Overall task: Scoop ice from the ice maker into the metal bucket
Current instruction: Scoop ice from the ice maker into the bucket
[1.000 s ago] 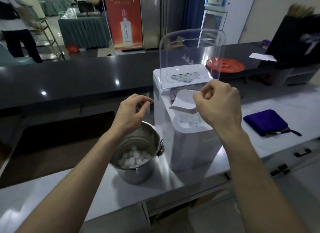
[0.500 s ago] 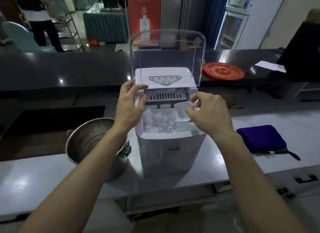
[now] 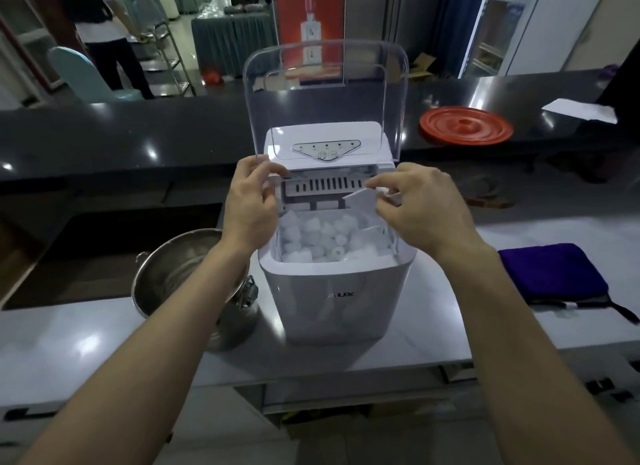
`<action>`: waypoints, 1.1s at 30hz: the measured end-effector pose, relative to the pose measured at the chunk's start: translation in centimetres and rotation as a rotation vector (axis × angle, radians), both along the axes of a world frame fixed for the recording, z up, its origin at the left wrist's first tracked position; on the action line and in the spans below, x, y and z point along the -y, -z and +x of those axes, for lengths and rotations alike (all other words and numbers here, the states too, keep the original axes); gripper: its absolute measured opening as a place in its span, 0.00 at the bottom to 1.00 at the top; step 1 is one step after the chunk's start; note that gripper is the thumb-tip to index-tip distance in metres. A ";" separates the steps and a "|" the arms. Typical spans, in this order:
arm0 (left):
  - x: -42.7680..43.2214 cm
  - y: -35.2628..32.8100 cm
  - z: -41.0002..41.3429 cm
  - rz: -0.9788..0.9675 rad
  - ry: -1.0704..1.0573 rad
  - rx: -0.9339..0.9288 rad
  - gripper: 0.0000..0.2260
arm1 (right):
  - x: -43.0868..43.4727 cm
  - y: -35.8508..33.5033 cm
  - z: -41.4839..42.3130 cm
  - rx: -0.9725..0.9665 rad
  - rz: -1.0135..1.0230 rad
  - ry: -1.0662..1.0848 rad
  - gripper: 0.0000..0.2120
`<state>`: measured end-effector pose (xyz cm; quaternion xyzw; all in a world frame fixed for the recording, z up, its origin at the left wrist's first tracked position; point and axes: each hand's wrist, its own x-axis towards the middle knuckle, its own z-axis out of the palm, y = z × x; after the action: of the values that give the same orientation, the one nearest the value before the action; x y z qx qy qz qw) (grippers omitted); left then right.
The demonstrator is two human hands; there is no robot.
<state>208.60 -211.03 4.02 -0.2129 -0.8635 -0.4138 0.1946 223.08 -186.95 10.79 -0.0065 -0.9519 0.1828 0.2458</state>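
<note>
ice maker (image 3: 336,291): white unit, is being seen standing on the pale desk (image 3: 485,329), front facing the camera, basket open at the top.
clear lid (image 3: 325,84): is being kept swung up, standing upright at the back of the ice maker.
ice (image 3: 322,239): pile of white pieces is being seen lying in the ice maker's basket, under the slotted panel.
scoop (image 3: 360,198): white, is being held over the right rear part of the ice maker's basket, above the ice; contact with the ice cannot be told.
right hand (image 3: 422,208): is being kept closed on the scoop's handle, pinching it between thumb and fingers, just right of the ice maker's opening.
left hand (image 3: 249,205): is being kept at the upper left corner of the ice maker's opening, fingers bent and touching it beside the clear lid's lower edge; a true grip cannot be told.
metal bucket (image 3: 166,277): is being seen standing on the desk just left of the ice maker, upright, inside partly hidden by the left forearm.
purple cloth (image 3: 550,274): is being seen lying flat on the desk, right of the ice maker, apart from it.
red disc (image 3: 465,125): is being seen lying on the dark counter (image 3: 104,135) behind and right of the ice maker.
white paper (image 3: 580,110): is being seen lying on the dark counter, further right of the ice maker than the red disc.
</note>
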 end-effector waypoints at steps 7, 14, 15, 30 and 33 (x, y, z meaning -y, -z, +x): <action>0.1 -0.5 0.3 -0.083 -0.025 -0.009 0.18 | -0.4 -0.2 -1.1 0.001 0.156 -0.106 0.14; 0.0 -0.8 0.6 -0.153 -0.040 -0.037 0.16 | -0.8 0.2 -2.0 -0.068 0.238 -0.187 0.14; 0.0 -0.8 0.6 -0.159 -0.044 -0.043 0.15 | -0.8 0.4 -2.0 -0.073 0.239 -0.192 0.14; 0.0 -1.0 0.8 -0.123 -0.050 -0.045 0.16 | -0.6 0.7 -3.2 -0.029 0.214 -0.235 0.13; 0.0 -0.8 0.5 -0.120 -0.062 -0.045 0.16 | -1.0 0.6 -3.3 -0.016 0.167 -0.215 0.12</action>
<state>209.08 -211.07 4.81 -0.2066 -0.8884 -0.3500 0.2134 219.81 -185.90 10.23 0.1176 -0.9570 0.1283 0.2319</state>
